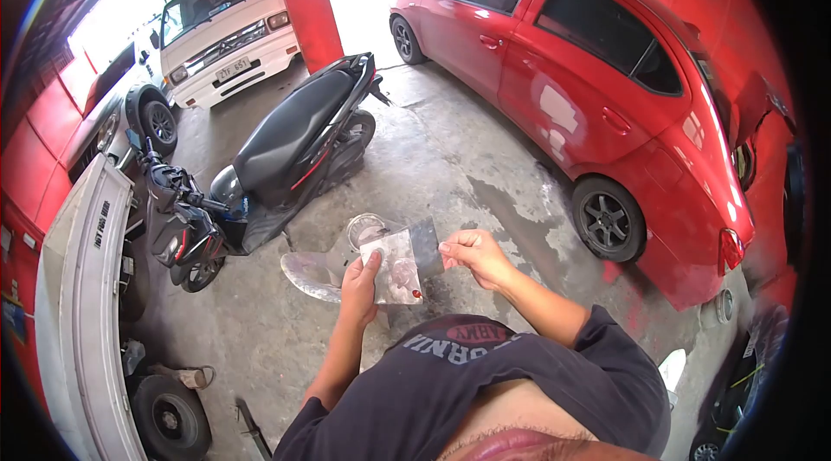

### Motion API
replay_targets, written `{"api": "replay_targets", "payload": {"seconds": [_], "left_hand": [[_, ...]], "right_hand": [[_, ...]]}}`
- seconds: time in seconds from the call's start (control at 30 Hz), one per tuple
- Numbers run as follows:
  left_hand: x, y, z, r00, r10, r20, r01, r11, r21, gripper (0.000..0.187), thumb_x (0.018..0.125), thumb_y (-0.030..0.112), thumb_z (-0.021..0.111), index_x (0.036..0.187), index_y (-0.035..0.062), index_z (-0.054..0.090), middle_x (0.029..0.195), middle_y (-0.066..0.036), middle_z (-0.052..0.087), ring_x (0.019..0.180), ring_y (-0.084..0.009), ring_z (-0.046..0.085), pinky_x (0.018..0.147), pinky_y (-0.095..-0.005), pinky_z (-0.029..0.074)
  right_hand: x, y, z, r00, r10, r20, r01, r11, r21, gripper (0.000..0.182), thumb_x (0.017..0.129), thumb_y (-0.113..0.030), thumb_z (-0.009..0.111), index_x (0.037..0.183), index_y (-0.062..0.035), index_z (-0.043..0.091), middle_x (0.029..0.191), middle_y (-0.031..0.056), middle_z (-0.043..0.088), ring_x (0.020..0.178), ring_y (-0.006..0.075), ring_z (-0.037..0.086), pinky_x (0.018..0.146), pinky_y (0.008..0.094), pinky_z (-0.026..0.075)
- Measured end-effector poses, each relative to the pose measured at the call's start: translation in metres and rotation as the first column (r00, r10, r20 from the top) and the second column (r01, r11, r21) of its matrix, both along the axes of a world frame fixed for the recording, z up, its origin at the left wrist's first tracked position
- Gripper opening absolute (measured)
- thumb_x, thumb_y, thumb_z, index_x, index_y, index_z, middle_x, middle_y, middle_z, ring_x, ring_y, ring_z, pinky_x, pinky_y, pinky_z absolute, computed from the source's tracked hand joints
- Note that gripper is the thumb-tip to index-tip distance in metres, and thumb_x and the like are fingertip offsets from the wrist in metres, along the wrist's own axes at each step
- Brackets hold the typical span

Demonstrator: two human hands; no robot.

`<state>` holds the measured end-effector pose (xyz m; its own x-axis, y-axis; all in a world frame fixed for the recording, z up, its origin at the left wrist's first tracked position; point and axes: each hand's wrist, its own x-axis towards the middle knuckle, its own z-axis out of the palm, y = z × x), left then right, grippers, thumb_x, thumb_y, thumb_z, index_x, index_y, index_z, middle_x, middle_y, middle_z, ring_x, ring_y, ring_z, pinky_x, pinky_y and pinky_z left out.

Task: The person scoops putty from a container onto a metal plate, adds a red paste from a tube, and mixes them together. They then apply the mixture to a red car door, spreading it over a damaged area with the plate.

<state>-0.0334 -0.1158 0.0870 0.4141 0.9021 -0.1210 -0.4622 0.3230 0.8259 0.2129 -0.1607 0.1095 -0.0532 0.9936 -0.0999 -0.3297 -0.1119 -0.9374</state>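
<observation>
My left hand [358,288] grips a pale, smeared mixing board [388,257] by its left edge, thumb on top. A small red dab [416,294] sits at the board's lower right corner, and a greyish-pink smear spreads over its right part. My right hand [472,255] pinches the right edge of a dark grey flat putty spreader [424,243], which overlaps the board's right side. Just beyond the board stands a round, open-topped can [368,225], partly hidden by it. Under these is a stained, rounded surface [310,277], mostly covered by my hands and the board.
A black scooter [299,128] stands ahead to the left. To the right is a red car [554,71] with pale patches on its side. A white van [225,37] is behind the scooter. A loose wheel [173,418] and a long light-coloured panel [74,305] are at the left.
</observation>
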Motion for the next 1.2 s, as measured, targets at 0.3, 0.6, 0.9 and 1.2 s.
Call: {"api": "replay_targets", "payload": {"seconds": [0.3,0.6,0.9,1.2], "left_hand": [[0.0,0.001,0.01,0.986,-0.152,-0.074,0.148,0.987,-0.065,0.035,0.102,0.024,0.055,0.123,-0.0042,0.058,0.107,-0.011,0.068,0.091,-0.0191,0.068,0.077,-0.0333,0.057],[0.005,0.01,0.043,0.828,-0.312,-0.466,0.384,0.921,0.067,0.031,0.1,0.026,0.06,0.113,-0.0015,0.066,0.099,-0.002,0.068,0.089,-0.0098,0.062,0.078,-0.0274,0.051],[0.021,0.035,0.036,0.587,-0.298,-0.753,0.627,0.755,0.191,0.029,0.098,0.027,0.064,0.107,-0.0002,0.069,0.093,0.004,0.064,0.085,-0.0059,0.054,0.076,-0.0249,0.046],[-0.017,0.03,0.032,0.884,-0.2,-0.423,0.279,0.951,0.134,0.03,0.1,0.025,0.061,0.112,-0.0017,0.068,0.099,-0.001,0.069,0.085,-0.0076,0.06,0.077,-0.0252,0.049]], "right_hand": [[0.026,0.032,0.01,0.995,0.103,-0.012,-0.103,0.986,-0.132,0.014,0.089,-0.016,0.072,0.082,-0.0042,0.069,0.078,0.0054,0.069,0.07,0.0146,0.067,0.066,0.0294,0.055],[0.021,0.062,0.038,0.876,0.275,0.395,-0.238,0.961,-0.142,0.025,0.092,-0.023,0.069,0.107,-0.0031,0.072,0.085,0.0051,0.069,0.082,0.0133,0.065,0.073,0.0281,0.053],[-0.009,0.101,0.043,0.678,0.543,0.496,-0.517,0.831,-0.204,0.021,0.09,-0.025,0.073,0.083,-0.0054,0.074,0.072,-0.0037,0.063,0.067,0.0073,0.051,0.059,0.0267,0.043],[0.04,0.037,0.029,0.864,0.356,0.355,-0.316,0.934,-0.167,0.023,0.086,-0.024,0.077,0.078,-0.0028,0.072,0.068,0.0048,0.066,0.064,0.0138,0.063,0.057,0.0275,0.049]]}}
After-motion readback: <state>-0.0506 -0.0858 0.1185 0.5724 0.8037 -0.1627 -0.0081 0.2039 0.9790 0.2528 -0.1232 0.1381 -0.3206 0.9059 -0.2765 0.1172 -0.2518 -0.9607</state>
